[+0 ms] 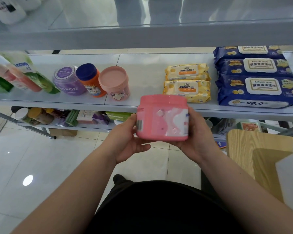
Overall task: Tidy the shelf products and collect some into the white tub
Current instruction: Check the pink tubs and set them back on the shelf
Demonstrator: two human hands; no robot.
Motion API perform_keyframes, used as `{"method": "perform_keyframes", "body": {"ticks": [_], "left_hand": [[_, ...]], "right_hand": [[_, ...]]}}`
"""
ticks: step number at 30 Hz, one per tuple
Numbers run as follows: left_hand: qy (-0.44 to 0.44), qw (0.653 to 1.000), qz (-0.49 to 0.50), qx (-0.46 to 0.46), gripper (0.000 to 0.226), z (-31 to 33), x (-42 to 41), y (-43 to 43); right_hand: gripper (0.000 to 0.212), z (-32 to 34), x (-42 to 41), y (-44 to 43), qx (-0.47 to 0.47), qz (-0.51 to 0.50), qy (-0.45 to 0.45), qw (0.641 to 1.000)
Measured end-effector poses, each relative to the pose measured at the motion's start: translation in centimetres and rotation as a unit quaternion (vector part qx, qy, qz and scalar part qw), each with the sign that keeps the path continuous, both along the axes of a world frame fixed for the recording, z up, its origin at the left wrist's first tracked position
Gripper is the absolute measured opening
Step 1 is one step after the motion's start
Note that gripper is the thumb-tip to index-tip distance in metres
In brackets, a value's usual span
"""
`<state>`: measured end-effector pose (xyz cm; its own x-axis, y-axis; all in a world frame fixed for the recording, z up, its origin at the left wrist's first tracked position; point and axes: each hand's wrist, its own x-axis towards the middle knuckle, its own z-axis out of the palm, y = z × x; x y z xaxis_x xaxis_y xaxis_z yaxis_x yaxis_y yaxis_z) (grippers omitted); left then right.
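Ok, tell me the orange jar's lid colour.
Dark blue: the lid of the orange jar, clearest in the head view.
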<state>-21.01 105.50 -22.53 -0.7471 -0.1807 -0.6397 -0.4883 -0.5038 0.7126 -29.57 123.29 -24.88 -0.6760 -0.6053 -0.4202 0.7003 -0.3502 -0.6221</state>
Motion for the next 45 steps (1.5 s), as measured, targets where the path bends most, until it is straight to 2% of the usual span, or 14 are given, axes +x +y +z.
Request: {"method": "perform_keyframes", "body": {"ticks": [1,5,10,14,17,19,21,22,25,31,34,38,42,45], "left_hand": [[0.001,1.0,0.008,0.026,0.044,0.0,-0.1,0.0],[0.018,0.996,0.011,0.092,0.053,-0.1,-0.5,0.1],[0.024,0.991,0.033,0.127,0.07,-2.2,0.4,-0.2],[0.042,0.995,0.06,0.07,0.062,-3.2,0.4,-0.3],[0.049,0.996,0.068,0.0,0.065,-3.8,0.0,-1.5],[0.067,0.995,0.032,-0.059,0.091,-4.2,-0.5,-2.8],[0.076,0.989,-0.02,-0.122,0.121,-4.5,-1.4,-4.2],[0.079,0.985,-0.042,-0.149,0.123,-4.8,-1.9,-5.0],[0.103,0.971,-0.074,-0.204,0.106,-5.7,-3.9,-6.6],[0.11,0.97,-0.084,-0.2,0.105,-8.2,-7.8,-9.5],[0.117,0.966,-0.096,-0.209,0.088,-9.6,-9.5,-10.5],[0.135,0.959,-0.099,-0.229,0.067,-11.2,-11.4,-11.5],[0.117,0.943,-0.097,-0.296,0.071,-12.2,-12.6,-12.4],[0.108,0.943,-0.075,-0.305,0.064,-13.1,-13.0,-12.5]], "right_hand": [[0.043,-0.1,-0.2,0.0,0.005,-0.002,0.041,0.999],[0.066,-0.5,-0.6,0.2,0.046,0.029,0.151,0.987],[0.07,-1.1,-0.7,0.2,0.077,0.081,0.205,0.972],[0.092,-1.9,-1.2,-0.3,0.149,0.145,0.265,0.942],[0.109,-2.1,-2.0,-1.4,0.226,0.19,0.351,0.889],[0.11,-2.0,-3.0,-2.5,0.272,0.211,0.394,0.852],[0.105,-2.0,-4.1,-3.7,0.294,0.208,0.393,0.846],[0.102,-2.2,-4.7,-4.2,0.304,0.201,0.389,0.846],[0.102,-3.1,-6.7,-5.8,0.335,0.196,0.395,0.833],[0.115,-5.0,-10.7,-8.8,0.39,0.174,0.425,0.798],[0.118,-6.0,-12.5,-10.2,0.412,0.17,0.45,0.774],[0.115,-7.6,-14.3,-12.0,0.429,0.157,0.459,0.762],[0.113,-8.9,-15.1,-13.4,0.436,0.122,0.473,0.756],[0.117,-9.8,-15.3,-14.2,0.448,0.111,0.489,0.74]]}}
